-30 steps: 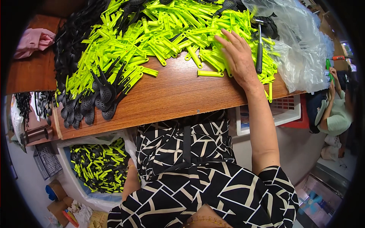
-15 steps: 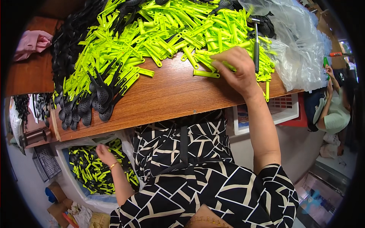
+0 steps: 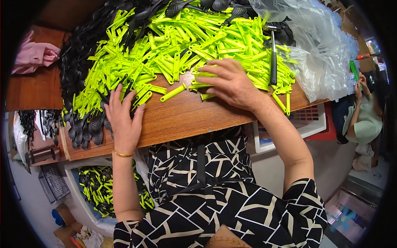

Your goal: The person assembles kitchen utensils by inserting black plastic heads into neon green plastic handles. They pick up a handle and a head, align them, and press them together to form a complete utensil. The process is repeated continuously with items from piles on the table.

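Note:
A large heap of lime-green plastic handles (image 3: 194, 37) covers the wooden table (image 3: 165, 118). My right hand (image 3: 233, 84) lies over the heap's near edge, its fingers stretched and slightly apart on several handles. One loose handle (image 3: 173, 92) rests on bare wood between my hands. At the left edge, black slotted spoon heads (image 3: 96, 124) hang toward the table's front, some joined to green handles. My left hand (image 3: 125, 120), with a gold bangle at its wrist, reaches over these spoons with fingers spread. What lies beneath its palm is hidden.
A hammer (image 3: 273, 58) lies on the right of the heap beside clear plastic sheeting (image 3: 318, 49). Below the table's left end stands a lined bin (image 3: 97, 186) of black-and-green pieces. A white crate (image 3: 264, 142) sits under the right side. Another person (image 3: 364, 120) works far right.
My left hand has risen from over the bin to the spoons on the table. My right hand has moved left across the heap's edge, and its fingers have spread.

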### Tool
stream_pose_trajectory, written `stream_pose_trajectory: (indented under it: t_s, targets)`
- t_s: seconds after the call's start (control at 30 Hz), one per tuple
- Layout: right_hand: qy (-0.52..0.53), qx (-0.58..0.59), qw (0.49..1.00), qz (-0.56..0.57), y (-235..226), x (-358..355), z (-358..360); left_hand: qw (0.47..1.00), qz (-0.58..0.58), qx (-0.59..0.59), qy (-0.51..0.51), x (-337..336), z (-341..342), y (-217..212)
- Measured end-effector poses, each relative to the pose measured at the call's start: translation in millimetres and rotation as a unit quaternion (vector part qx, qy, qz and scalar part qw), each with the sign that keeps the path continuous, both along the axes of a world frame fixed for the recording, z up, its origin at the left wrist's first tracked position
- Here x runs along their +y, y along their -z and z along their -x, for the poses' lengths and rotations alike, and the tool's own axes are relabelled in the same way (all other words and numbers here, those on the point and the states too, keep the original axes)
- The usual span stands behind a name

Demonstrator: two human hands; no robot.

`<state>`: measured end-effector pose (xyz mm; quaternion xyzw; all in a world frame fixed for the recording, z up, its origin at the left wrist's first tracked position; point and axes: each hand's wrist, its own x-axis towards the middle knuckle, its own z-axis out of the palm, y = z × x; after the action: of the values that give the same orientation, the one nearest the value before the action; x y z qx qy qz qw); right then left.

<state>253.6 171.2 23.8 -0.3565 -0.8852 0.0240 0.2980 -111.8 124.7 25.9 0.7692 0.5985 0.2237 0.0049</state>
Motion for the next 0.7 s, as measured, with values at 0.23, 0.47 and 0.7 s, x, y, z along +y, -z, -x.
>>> stream_pose_trajectory:
  t_s: [0.23,0.47,0.7]
  targets:
    - [0.166,-0.065,0.983,-0.045,-5,57,-39,0.999,-0.033,-0.014,-0.019,22,-5,-5]
    - [0.227,-0.061,0.967,-0.099,-7,95,-54,0.999,-0.038,-0.026,-0.015,31,-4,-8]
    - [0.198,-0.026,0.975,-0.102,-32,66,-60,0.994,-0.001,-0.104,-0.038,35,-2,-5]
